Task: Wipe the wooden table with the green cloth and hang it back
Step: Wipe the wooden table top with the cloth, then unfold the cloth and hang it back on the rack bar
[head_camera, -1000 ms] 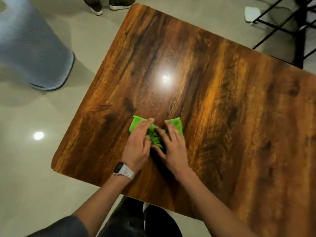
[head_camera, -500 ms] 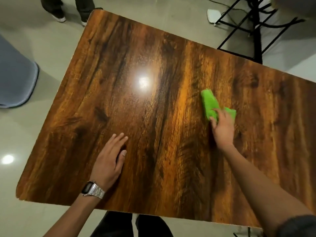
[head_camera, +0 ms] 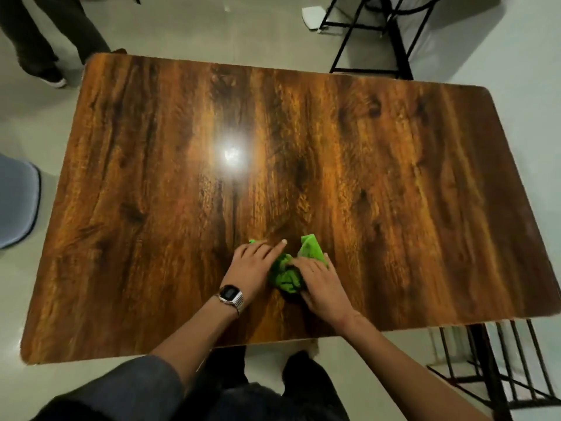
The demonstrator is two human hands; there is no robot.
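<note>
The green cloth (head_camera: 288, 273) lies bunched on the wooden table (head_camera: 151, 208), near its front edge and a little right of centre. My left hand (head_camera: 253, 264), with a wristwatch, presses on the cloth's left side, fingers stretched forward. My right hand (head_camera: 320, 285) lies over the cloth's right side, gripping the bunched fabric. One flat corner of the cloth sticks out beyond my right fingers. Part of the cloth is hidden under both hands.
Another person's legs and shoes (head_camera: 45, 56) stand at the table's far left corner. A black metal rack (head_camera: 379, 34) stands behind the far edge, another black frame (head_camera: 498, 375) at the near right. A grey rounded object (head_camera: 18, 205) sits on the floor at left.
My right hand has dragged the cloth from the table's right half back to the front centre. My left hand, flat on the bare wood before, now rests on the cloth.
</note>
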